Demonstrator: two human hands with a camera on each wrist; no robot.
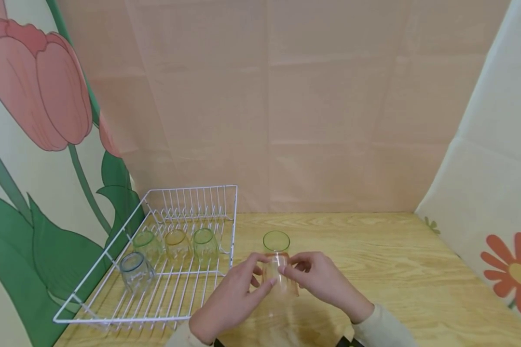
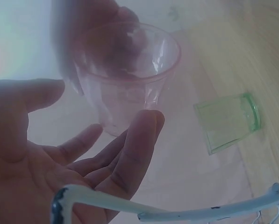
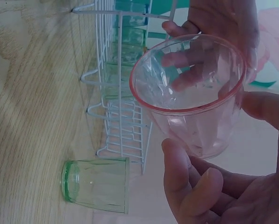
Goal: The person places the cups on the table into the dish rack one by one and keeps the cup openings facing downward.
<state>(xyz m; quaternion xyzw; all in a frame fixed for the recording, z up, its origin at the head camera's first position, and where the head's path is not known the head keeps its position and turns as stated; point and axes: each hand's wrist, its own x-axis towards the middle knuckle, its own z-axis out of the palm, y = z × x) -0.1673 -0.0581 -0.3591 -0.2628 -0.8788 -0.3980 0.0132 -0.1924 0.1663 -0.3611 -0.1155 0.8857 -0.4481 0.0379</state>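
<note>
A clear pink glass (image 1: 282, 274) with a red-tinted rim is held between both hands above the table, its mouth facing down toward the wrist cameras. The right hand (image 1: 323, 279) grips it with the thumb on one side and curled fingers on the other. From the opposite side, the fingers of the left hand (image 1: 239, 289) curl about the glass, with fingertips at its wall. In the left wrist view, the left thumb (image 2: 46, 93) looks slightly apart from it. Just beyond the hands, a green glass (image 3: 96, 184) stands upright on the table.
On the left stands a white wire dish rack (image 1: 165, 319). It holds several glasses: a blue-rimmed one (image 1: 136, 274), an amber one (image 1: 178, 246) and green ones (image 1: 206, 250). The wooden table (image 1: 373, 250) meets a pink cloth backdrop (image 1: 330, 144) behind.
</note>
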